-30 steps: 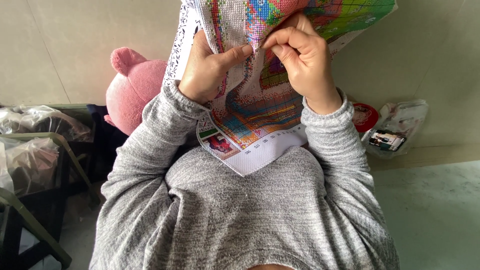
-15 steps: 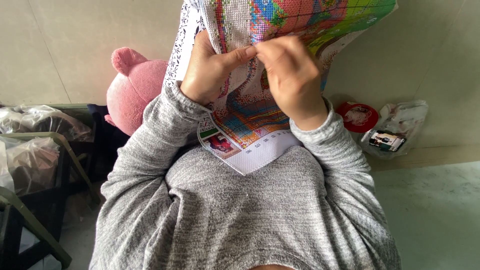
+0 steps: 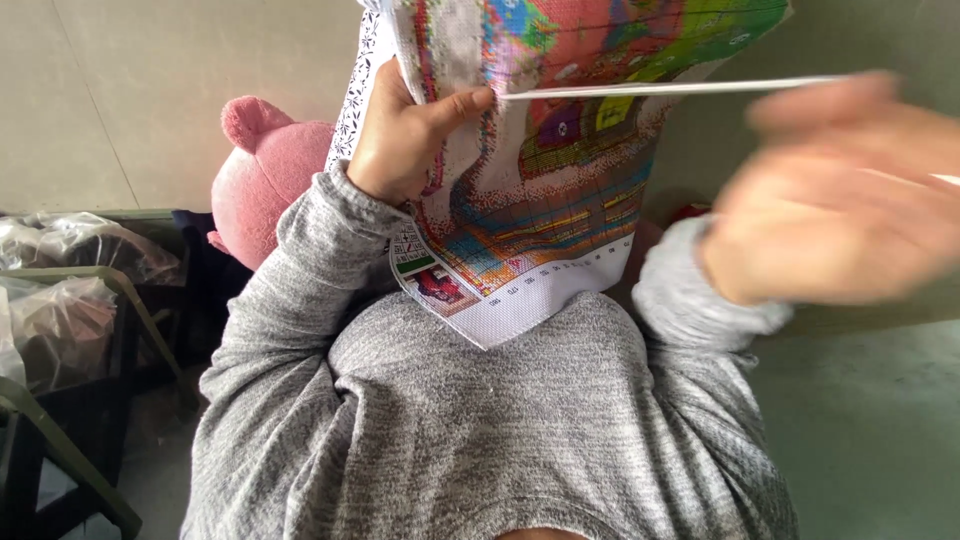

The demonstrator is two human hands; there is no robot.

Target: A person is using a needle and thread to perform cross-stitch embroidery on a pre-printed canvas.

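Note:
My left hand (image 3: 405,135) grips the left edge of a colourful cross-stitch canvas (image 3: 560,170), thumb pressed on its front, holding it up before my chest. My right hand (image 3: 840,200) is far out to the right, blurred with motion, fingers pinched on a pale thread (image 3: 660,90). The thread runs taut and nearly level from the canvas near my left thumb to my right hand. The needle itself is not discernible. The white lower border of the canvas (image 3: 520,310) hangs against my grey sweater.
A pink plush toy (image 3: 265,180) sits at the left behind my arm. Clear plastic bags (image 3: 60,290) and a dark green frame (image 3: 70,410) stand at the far left. A pale wall is behind, a greenish floor at the lower right.
My right hand left the canvas and swept out to the right, drawing the thread taut. My left hand kept its grip on the canvas.

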